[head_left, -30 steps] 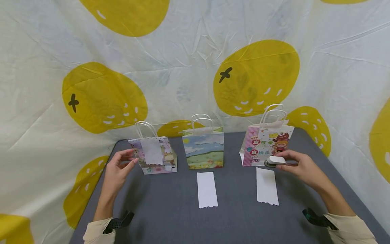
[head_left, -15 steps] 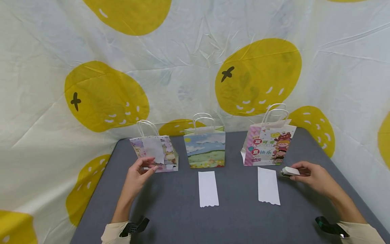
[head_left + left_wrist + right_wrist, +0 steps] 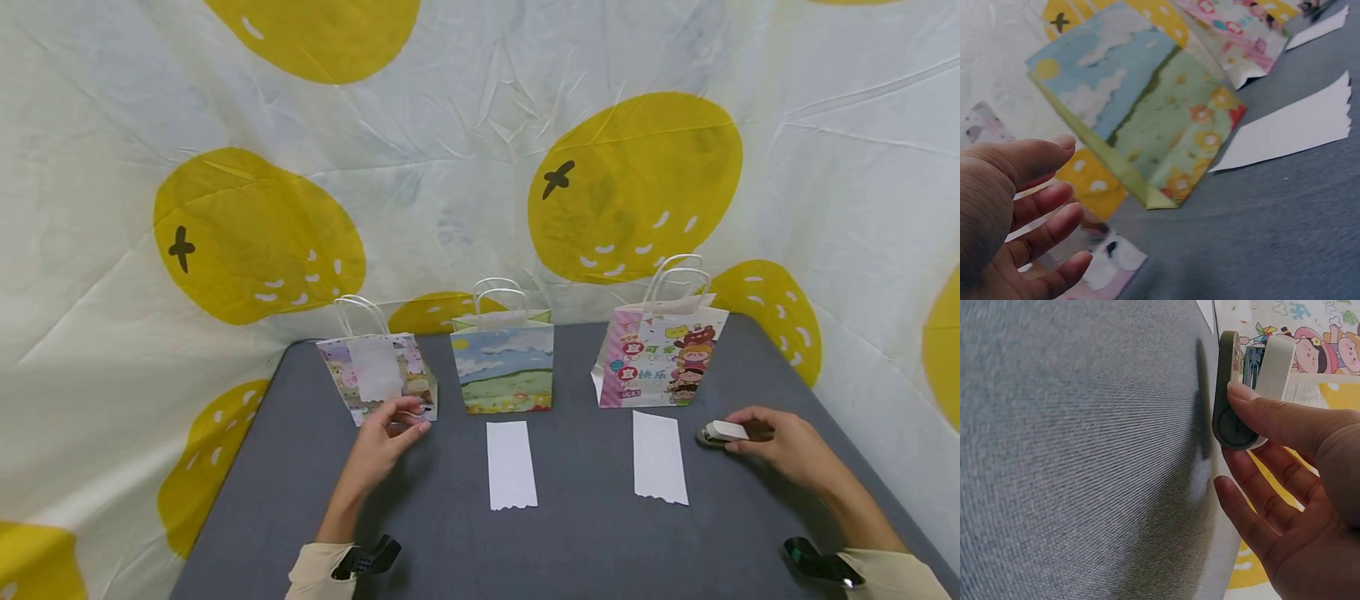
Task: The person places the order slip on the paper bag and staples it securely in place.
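Note:
My right hand (image 3: 783,450) pinches a small stapler (image 3: 726,431), white on top with a grey-green base. In the right wrist view the stapler (image 3: 1227,381) is held between thumb and fingers close over the table. My left hand (image 3: 384,442) holds nothing; its fingers are loosely bent in front of the left paper bag (image 3: 417,379). A white paper slip (image 3: 375,365) lies against that bag's front, with its lower end partly behind the hand. The left wrist view shows the relaxed left hand (image 3: 1029,212) beside the landscape-print paper bag (image 3: 1154,119).
Two white paper slips (image 3: 512,467) (image 3: 660,458) lie flat on the grey table (image 3: 585,542), before the middle bag (image 3: 506,371) and the pink-striped bag (image 3: 652,358). All bags stand upright with white handles. A lemon-print curtain (image 3: 450,100) hangs behind.
My left hand has moved right and nearer across the left bag's front. My right hand has carried the stapler from before the right bag to the right and nearer, lower over the table.

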Tool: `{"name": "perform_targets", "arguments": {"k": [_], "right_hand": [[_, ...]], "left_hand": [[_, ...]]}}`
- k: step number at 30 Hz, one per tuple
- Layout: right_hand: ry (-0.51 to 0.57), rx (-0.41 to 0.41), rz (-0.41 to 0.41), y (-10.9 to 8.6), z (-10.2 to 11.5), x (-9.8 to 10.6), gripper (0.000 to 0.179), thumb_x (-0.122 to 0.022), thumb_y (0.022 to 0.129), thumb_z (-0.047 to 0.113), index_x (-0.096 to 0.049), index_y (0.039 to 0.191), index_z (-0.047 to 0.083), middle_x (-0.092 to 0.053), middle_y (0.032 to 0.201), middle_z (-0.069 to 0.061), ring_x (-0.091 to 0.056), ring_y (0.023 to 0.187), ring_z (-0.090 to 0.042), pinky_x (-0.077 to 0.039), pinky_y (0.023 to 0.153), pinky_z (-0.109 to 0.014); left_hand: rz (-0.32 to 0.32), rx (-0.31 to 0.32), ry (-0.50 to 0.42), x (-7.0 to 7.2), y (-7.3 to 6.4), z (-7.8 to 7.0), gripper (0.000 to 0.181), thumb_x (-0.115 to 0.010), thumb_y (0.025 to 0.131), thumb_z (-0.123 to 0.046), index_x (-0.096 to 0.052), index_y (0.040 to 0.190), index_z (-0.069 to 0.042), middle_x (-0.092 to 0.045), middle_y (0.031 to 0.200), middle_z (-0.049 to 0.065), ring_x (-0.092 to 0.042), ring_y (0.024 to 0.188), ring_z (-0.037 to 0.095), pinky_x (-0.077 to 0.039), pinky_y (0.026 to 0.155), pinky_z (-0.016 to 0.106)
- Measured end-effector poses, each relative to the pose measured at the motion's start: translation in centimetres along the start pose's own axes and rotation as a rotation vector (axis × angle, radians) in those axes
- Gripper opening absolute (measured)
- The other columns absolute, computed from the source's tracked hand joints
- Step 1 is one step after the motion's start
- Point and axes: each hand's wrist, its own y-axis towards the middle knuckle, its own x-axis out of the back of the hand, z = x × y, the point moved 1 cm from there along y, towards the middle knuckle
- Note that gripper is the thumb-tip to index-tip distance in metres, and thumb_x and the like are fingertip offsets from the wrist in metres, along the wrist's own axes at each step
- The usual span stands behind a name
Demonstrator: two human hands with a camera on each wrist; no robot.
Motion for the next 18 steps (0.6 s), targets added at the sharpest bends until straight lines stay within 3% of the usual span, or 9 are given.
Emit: {"name": "perform_targets", "arguments": {"k": [5, 7, 11, 14, 18], "right_hand": [[0.008, -0.007, 0.025, 0.2, -0.2, -0.2, 0.036, -0.085, 0.083, 0.026, -0.072, 0.111, 0.008, -0.072, 0.107, -0.011, -0.059, 0.083, 0.0, -0.049, 0.07, -0.022], [0.007, 0.003, 0.027, 0.2, -0.3, -0.3, 0.035, -0.085, 0.083, 0.025, -0.072, 0.111, 0.009, -0.072, 0.107, -0.011, -0.059, 0.083, 0.001, -0.049, 0.07, -0.022], [0.01, 0.043, 0.042, 0.3, -0.2, -0.3, 0.037, -0.085, 0.083, 0.022, -0.071, 0.115, 0.007, -0.072, 0.109, -0.012, -0.062, 0.087, -0.003, -0.052, 0.072, -0.023], [0.016, 0.07, 0.07, 0.5, 0.6, -0.1, 0.044, -0.084, 0.084, 0.021, -0.069, 0.121, 0.004, -0.071, 0.114, -0.016, -0.068, 0.096, -0.021, -0.057, 0.08, -0.037], [0.007, 0.117, 0.062, 0.6, 2.9, 0.5, 0.048, -0.083, 0.085, 0.023, -0.067, 0.124, 0.002, -0.069, 0.12, -0.02, -0.063, 0.109, -0.044, -0.051, 0.087, -0.061]], "left_hand": [[0.059, 0.031, -0.012, -1.3, -0.2, -1.9, 0.037, -0.075, 0.091, -0.004, -0.064, 0.125, 0.0, -0.067, 0.117, 0.025, -0.064, 0.102, 0.032, -0.053, 0.085, 0.033], [0.078, 0.03, -0.021, -1.9, 0.0, -1.4, 0.038, -0.077, 0.09, -0.007, -0.065, 0.125, -0.001, -0.068, 0.116, 0.02, -0.065, 0.101, 0.028, -0.053, 0.084, 0.034], [0.104, 0.016, -0.01, -3.2, 0.5, 0.9, 0.042, -0.079, 0.089, -0.013, -0.064, 0.128, -0.002, -0.07, 0.115, 0.015, -0.065, 0.098, 0.021, -0.053, 0.083, 0.031], [0.127, 0.002, 0.017, -3.8, 0.7, 1.5, 0.044, -0.079, 0.09, -0.017, -0.064, 0.129, -0.003, -0.07, 0.116, 0.015, -0.065, 0.098, 0.021, -0.054, 0.083, 0.032], [0.143, -0.019, 0.038, -4.6, 1.1, 1.9, 0.044, -0.078, 0.091, -0.021, -0.064, 0.129, -0.004, -0.071, 0.116, 0.013, -0.066, 0.098, 0.021, -0.053, 0.083, 0.035]]}}
